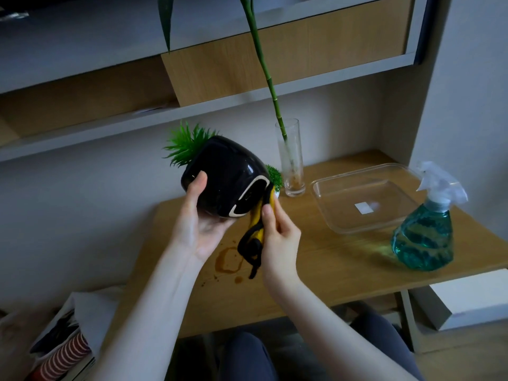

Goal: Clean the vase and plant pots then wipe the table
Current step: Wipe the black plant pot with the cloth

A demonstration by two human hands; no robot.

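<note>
You have nothing here that can be read. The one label-like mark is a small white sticker (363, 207) on the bottom of the clear tray (330, 213) on the surface, and it looks blank from this view. The spray bottle (424, 237) shows no print on the side facing you.

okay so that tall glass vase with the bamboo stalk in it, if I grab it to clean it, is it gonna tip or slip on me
Likely tippy: the glass vase is tall and narrow on a small base, and the long bamboo stalk leans out far above its rim, adding leverage. Smooth clear glass may be slippery, more so if wet. It is probably fragile, so grip low and steady the stalk.
</note>
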